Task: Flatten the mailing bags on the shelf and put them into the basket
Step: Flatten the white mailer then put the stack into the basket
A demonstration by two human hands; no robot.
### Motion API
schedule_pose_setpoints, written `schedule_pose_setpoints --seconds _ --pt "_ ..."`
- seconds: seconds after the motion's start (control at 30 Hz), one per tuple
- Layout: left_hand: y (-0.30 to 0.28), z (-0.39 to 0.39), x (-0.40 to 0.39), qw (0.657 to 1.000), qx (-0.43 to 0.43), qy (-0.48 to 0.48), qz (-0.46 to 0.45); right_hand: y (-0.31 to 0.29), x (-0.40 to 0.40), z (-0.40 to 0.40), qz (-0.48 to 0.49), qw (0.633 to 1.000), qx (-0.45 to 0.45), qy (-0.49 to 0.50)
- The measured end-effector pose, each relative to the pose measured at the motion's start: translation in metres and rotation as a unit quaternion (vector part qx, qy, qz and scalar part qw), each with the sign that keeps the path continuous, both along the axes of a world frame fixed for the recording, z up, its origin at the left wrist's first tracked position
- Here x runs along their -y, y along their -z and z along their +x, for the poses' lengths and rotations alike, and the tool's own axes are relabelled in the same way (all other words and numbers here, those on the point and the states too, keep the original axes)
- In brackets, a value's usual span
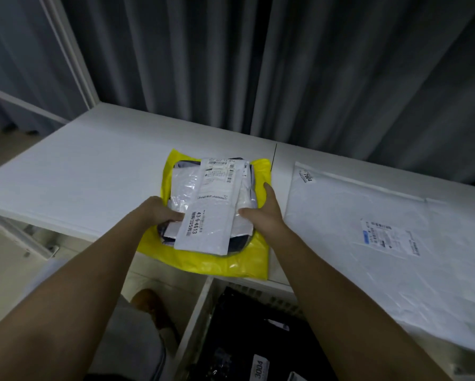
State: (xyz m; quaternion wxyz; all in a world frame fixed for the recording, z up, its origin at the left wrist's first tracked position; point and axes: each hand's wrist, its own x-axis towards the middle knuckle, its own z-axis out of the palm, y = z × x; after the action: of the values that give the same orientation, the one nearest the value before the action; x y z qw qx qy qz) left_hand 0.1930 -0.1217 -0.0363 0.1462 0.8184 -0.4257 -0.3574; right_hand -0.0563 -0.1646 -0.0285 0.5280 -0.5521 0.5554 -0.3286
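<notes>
At the bottom centre of the frame, below the shelf edge, the basket already holds at least one black mailing bag and a tag reading 3004, so part of the job looks done. Just above, mid-frame, both hands work a small stack lying on the white shelf. The left hand grips the stack's left edge, thumb on top and fingers curled under. The right hand holds the right edge, thumb pressing the top bag and fingers reaching along the side. The stack is a white mailing bag marked 43-6-4613 on other white and dark bags, all resting on a yellow mailing bag. This pile appears flattened and ready to lift. At right, a large white mailing bag lies flat on the shelf, still to be binned.
</notes>
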Motion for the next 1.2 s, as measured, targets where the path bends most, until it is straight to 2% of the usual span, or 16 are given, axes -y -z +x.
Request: schedule_pose_setpoints --seconds 0.17,0.23,0.5,0.67,0.77,0.87,0.93,1.03,1.2 --pt "-0.03 -0.035 -0.005 0.99 -0.058 -0.017 -0.13 -0.019 -0.007 -0.036 -0.056 0.997 0.008 0.053" --pt "-0.047 -0.062 -0.004 0.984 -0.072 0.005 -0.161 -0.03 -0.01 -0.063 -0.068 0.993 0.015 0.092" --pt "-0.07 -0.194 0.013 0.967 -0.145 0.101 -0.183 -0.058 -0.02 -0.186 -0.09 0.973 -0.05 0.205" --pt "-0.059 -0.265 0.024 0.965 -0.157 0.135 -0.161 -0.059 -0.02 -0.256 -0.094 0.96 -0.107 0.241" --pt "-0.041 -0.291 0.034 0.969 -0.146 0.159 -0.118 -0.05 -0.017 -0.286 -0.066 0.971 -0.128 0.19" --pt "-0.028 -0.302 0.034 0.98 0.021 0.196 -0.037 -0.034 -0.015 -0.312 0.004 0.974 -0.139 0.178" --pt "-0.021 -0.301 0.036 0.98 0.07 0.184 -0.025 -0.02 -0.013 -0.329 0.018 0.958 -0.194 0.212" --pt "-0.011 -0.295 0.043 0.986 0.072 0.152 -0.012 -0.001 -0.015 -0.345 0.041 0.916 -0.309 0.252" --pt "-0.001 -0.292 0.05 0.996 -0.002 0.092 -0.001 0.013 -0.016 -0.359 0.121 0.866 -0.397 0.277"
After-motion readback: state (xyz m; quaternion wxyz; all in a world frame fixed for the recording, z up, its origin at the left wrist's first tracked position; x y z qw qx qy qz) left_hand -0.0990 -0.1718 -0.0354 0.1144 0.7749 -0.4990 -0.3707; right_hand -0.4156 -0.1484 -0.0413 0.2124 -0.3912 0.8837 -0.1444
